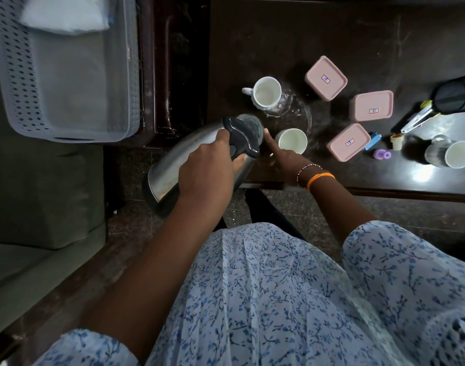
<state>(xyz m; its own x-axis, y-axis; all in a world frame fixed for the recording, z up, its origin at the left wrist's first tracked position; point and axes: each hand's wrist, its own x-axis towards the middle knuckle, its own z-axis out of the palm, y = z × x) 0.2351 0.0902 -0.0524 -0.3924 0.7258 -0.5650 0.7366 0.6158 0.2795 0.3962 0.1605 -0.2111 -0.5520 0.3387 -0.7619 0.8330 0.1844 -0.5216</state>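
Steel kettle [173, 165] tilted, black lid, over glass [252, 122].

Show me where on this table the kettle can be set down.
Widest bare stretch for the kettle: the far tabletop beyond the white mug and pink boxes. A smaller glossy patch lies along the near edge, right of your right hand. Crowded: between mug, paper cup and boxes, and the right end round the grey mug.
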